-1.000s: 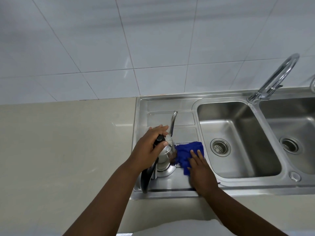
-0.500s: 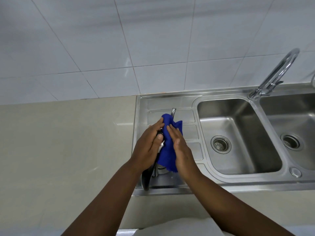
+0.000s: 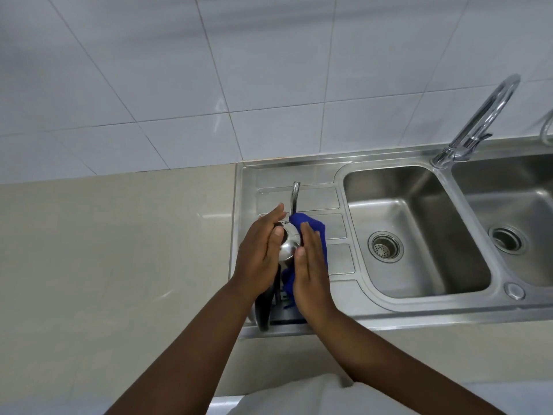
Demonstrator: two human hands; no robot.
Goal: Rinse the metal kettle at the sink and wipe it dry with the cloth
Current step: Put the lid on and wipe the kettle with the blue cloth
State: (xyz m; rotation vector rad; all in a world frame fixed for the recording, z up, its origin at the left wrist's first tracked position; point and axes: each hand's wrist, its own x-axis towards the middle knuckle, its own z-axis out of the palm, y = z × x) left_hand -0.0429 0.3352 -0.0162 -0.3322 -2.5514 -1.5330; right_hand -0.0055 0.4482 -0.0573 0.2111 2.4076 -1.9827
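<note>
The shiny metal kettle [image 3: 289, 243] stands on the steel drainboard [image 3: 338, 274], its thin spout [image 3: 294, 196] pointing away from me and its dark handle [image 3: 264, 307] toward me. My left hand [image 3: 259, 256] grips the kettle's left side and lid. My right hand [image 3: 309, 272] presses the blue cloth [image 3: 314, 232] flat against the kettle's right side. Most of the kettle body is hidden between the two hands.
A double steel sink lies to the right, with the near basin [image 3: 419, 229] and its drain [image 3: 385, 246]. A curved tap [image 3: 478, 121] stands behind it. A beige counter [image 3: 119, 250] spreads to the left, with a white tiled wall [image 3: 269, 70] behind.
The cloth rose from the drainboard onto the kettle's top, then slid down to its right side, uncovering the lid. The left hand kept its hold.
</note>
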